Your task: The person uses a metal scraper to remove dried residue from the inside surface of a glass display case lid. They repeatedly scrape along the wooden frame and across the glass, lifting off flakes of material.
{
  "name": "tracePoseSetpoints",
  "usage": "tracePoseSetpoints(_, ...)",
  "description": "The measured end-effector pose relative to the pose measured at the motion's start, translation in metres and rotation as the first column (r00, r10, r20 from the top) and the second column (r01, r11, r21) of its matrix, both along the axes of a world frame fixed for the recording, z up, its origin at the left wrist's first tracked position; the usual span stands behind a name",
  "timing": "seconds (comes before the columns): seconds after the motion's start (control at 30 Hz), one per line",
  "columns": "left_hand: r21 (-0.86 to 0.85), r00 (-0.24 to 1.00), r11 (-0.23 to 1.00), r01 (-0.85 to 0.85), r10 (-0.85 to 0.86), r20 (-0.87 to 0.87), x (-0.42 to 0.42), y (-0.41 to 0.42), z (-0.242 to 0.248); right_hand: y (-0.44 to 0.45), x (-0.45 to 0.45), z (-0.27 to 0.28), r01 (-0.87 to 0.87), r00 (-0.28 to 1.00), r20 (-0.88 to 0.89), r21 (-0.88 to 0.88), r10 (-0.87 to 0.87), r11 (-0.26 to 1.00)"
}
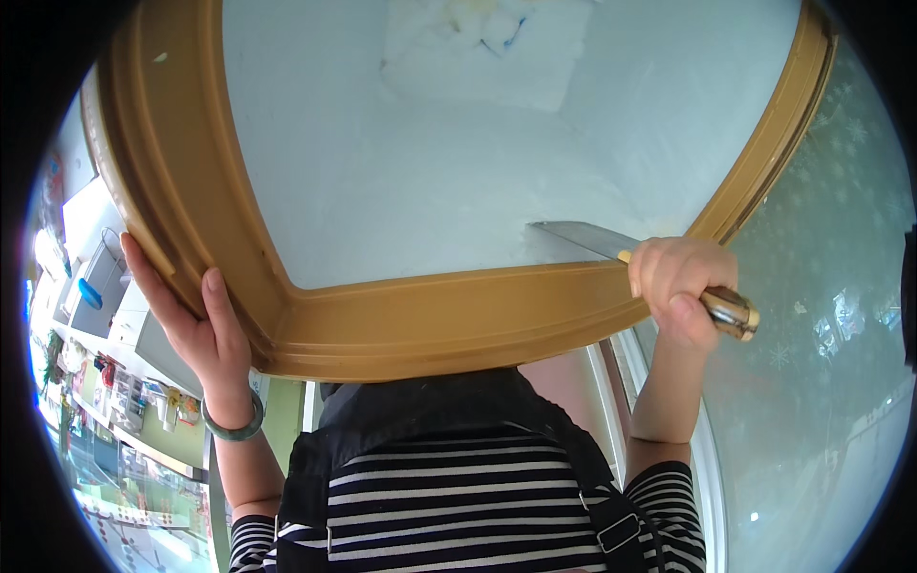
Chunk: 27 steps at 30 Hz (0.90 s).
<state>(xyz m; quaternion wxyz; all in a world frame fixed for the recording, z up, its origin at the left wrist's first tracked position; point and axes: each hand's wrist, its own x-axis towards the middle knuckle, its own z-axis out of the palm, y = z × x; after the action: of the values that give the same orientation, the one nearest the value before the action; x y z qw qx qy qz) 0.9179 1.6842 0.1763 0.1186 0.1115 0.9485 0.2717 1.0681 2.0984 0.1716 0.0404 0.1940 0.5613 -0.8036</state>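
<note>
My right hand (680, 290) is closed around the handle of a knife (584, 236); the handle end, with a metal-coloured part, sticks out below the fist. The blade points left, low against the pale inner surface (401, 193) of a box-like recess, possibly a chest freezer. A ribbed tan rim (458, 315) surrounds this recess. On the rim's left side rests my left hand (208, 336), thumb and forefinger spread, the other fingers not clearly visible. A green bangle (233, 419) circles that wrist.
A roughly square whitish patch (487, 54) with blue and yellowish marks lies deeper in the recess. Glass with snowflake patterns (795, 286) stands on the right. At left are white shelves (107, 294) and a counter with small goods. A black apron (430, 408) touches the near rim.
</note>
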Motion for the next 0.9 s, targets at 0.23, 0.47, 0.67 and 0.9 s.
tracePoseSetpoints(0.23,0.016,1.0,1.0,-0.022,0.022,0.014,0.001,-0.001,-0.001,0.0,0.006,-0.002,-0.028,0.997,-0.067,0.022,0.029,0.999)
tracePoseSetpoints(0.47,0.009,1.0,1.0,-0.015,0.015,0.002,0.002,-0.003,0.001,-0.004,-0.002,-0.004,-0.049,0.964,-0.264,-0.222,-0.012,0.974)
tracePoseSetpoints(0.67,0.011,1.0,1.0,-0.029,0.029,-0.004,0.0,-0.002,0.0,-0.003,-0.016,-0.002,-0.07,0.976,-0.218,-0.284,0.006,0.956)
tracePoseSetpoints(0.9,-0.004,1.0,1.0,0.001,-0.001,-0.001,0.0,-0.002,0.0,0.001,-0.033,-0.031,-0.396,0.847,-0.501,-0.369,0.178,0.841)
